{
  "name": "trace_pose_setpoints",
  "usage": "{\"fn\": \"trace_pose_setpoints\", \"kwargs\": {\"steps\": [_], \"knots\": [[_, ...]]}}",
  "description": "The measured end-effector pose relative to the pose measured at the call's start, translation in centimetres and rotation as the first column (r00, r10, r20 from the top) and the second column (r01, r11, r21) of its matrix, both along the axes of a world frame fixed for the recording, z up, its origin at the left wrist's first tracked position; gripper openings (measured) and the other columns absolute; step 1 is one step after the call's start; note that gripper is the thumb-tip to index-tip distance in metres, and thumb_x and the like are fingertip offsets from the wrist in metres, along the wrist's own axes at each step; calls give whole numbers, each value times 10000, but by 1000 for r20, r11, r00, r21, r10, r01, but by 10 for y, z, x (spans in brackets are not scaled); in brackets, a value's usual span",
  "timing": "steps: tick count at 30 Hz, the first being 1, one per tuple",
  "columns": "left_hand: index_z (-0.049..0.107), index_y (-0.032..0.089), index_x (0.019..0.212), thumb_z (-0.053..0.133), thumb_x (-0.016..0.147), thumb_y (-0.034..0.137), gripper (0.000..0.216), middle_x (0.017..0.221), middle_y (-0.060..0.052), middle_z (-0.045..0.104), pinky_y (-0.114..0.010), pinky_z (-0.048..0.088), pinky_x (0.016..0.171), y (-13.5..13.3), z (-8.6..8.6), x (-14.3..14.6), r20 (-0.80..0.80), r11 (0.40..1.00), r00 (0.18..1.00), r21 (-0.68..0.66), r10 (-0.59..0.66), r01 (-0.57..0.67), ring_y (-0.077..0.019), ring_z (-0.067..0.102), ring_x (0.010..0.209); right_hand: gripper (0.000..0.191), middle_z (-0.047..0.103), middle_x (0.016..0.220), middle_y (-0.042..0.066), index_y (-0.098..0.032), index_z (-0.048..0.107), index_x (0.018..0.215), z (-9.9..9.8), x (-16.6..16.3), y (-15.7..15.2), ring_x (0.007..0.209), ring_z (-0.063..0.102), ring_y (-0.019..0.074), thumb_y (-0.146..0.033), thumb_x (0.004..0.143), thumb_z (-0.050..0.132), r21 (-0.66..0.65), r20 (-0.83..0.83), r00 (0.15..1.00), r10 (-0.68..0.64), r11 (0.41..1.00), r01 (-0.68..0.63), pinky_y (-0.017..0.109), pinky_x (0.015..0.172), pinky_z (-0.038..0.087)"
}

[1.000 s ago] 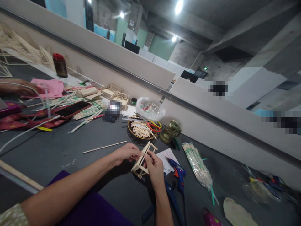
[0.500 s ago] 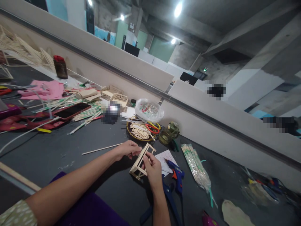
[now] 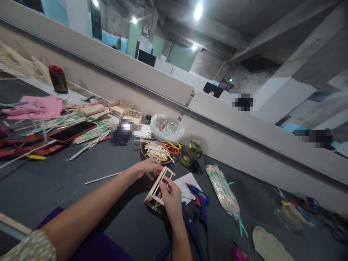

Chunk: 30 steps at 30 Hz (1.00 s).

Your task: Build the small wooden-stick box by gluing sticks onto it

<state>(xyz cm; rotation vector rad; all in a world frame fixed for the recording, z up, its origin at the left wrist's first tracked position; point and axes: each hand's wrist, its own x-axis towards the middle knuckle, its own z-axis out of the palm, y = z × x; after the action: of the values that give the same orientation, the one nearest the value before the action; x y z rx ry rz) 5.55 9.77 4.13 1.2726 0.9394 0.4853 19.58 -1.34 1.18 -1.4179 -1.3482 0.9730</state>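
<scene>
Holding: in the head view, the left hand (image 3: 148,168) pinches the upper end of a small stick frame (image 3: 152,194), while the right hand (image 3: 170,195) pinches a side bar between thumb and fingertips.
Frame: tilted, low over the dark desk (image 3: 81,195), near its front edge.
Changed: both grips and the tilt match a second ago. The view has swung, and another person's forearm at the left edge is gone.
Meaning: the frame looks held steady rather than turned.
Desk: a blue glue gun (image 3: 200,200) and a paper sheet (image 3: 187,181) lie just beside the right hand. A tray of cut sticks (image 3: 154,150) and a skewer packet (image 3: 223,190) lie toward the back edge, and a loose stick (image 3: 103,177) lies to the left.
Room: a grey partition (image 3: 152,78), bare concrete ceiling and ceiling lamps.
</scene>
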Motion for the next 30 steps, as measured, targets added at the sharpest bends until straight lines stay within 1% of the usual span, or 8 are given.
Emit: {"fn": "trace_pose_setpoints", "kwargs": {"steps": [4, 12, 20, 25, 30], "knots": [[618, 131, 594, 665, 590, 393, 266, 523, 23, 518, -198, 411, 430, 1, 1, 2, 10, 999, 1000, -35, 17, -17, -94, 468, 493, 435, 546, 499, -38, -137, 640, 1136, 3, -1, -1, 435, 496, 112, -455, 854, 548, -2, 11, 1000, 1, 1000, -1, 194, 434, 364], [625, 130, 601, 648, 609, 381, 252, 520, 17, 522, -220, 438, 434, 0, -2, 4, 23, 998, 999, -51, 35, -34, -97, 460, 481, 460, 554, 507, -31, -136, 649, 1121, 1, 0, 0, 447, 505, 115, -489, 840, 560, -16, -4, 1000, 0, 1000, 0, 192, 436, 368], [617, 126, 571, 652, 588, 357, 234, 509, 3, 537, -234, 449, 456, -1, 2, 7, 38, 995, 998, -89, 56, -53, -100, 459, 478, 475, 552, 500, -28, -121, 642, 1138, 3, 0, -1, 437, 482, 109, -484, 843, 557, -26, -20, 1000, 13, 1000, -13, 188, 427, 356], [624, 122, 577, 647, 593, 343, 223, 507, 5, 539, -251, 471, 476, -2, 2, 7, 50, 994, 996, -84, 69, -65, -97, 459, 473, 479, 551, 506, -28, -122, 646, 1135, 3, 0, 0, 445, 492, 112, -486, 835, 564, -29, -38, 999, 6, 1000, -7, 188, 431, 366], [616, 123, 556, 642, 581, 321, 201, 479, 12, 515, -259, 479, 480, -3, 4, 7, 46, 993, 996, -94, 72, -67, -99, 456, 465, 486, 553, 494, -26, -118, 647, 1149, 1, 0, 1, 435, 491, 113, -478, 832, 568, -16, -27, 1000, 2, 1000, -3, 187, 421, 362]]}}
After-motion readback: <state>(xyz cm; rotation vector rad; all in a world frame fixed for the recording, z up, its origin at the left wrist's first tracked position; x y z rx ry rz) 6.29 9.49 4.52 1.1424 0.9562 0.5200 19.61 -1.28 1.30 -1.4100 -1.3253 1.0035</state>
